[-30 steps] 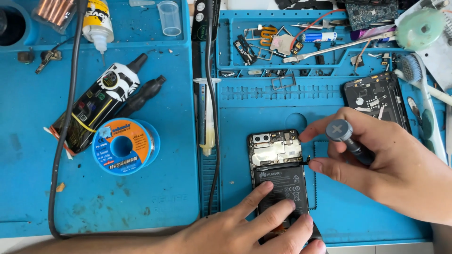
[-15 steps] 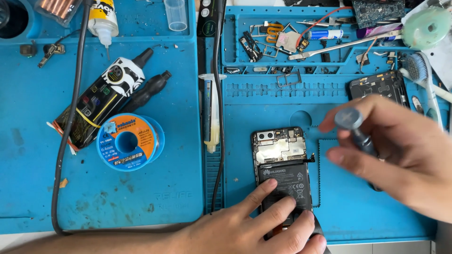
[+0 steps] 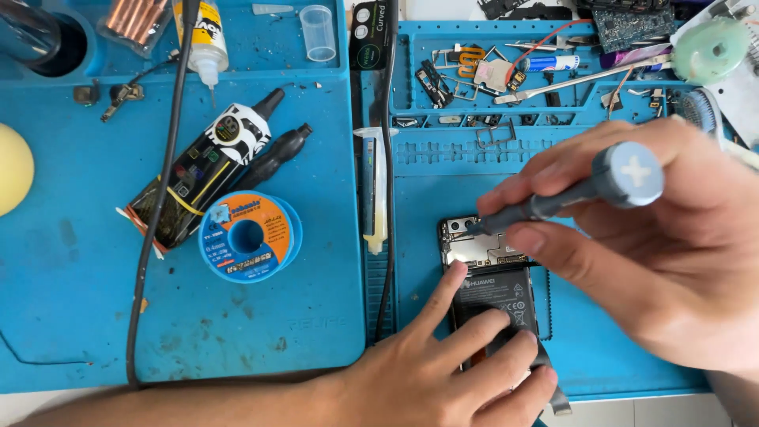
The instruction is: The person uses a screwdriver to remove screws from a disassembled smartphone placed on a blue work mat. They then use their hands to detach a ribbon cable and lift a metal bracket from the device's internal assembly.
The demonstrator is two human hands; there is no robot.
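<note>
Right hand (image 3: 680,261) fingers clamped on grey screwdriver (image 3: 569,194), tip on opened phone (image 3: 490,277); left hand (image 3: 443,372) fingers spread flat on phone battery, just below tip.

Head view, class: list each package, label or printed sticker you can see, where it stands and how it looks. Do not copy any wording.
Solder spool label: left mat, round, orange and blue.
Black tube label: above the spool, white with black print.
Glue bottle label: top left, yellow and black.
Battery label: inside the opened phone, under the left hand, black with pale print.
</note>
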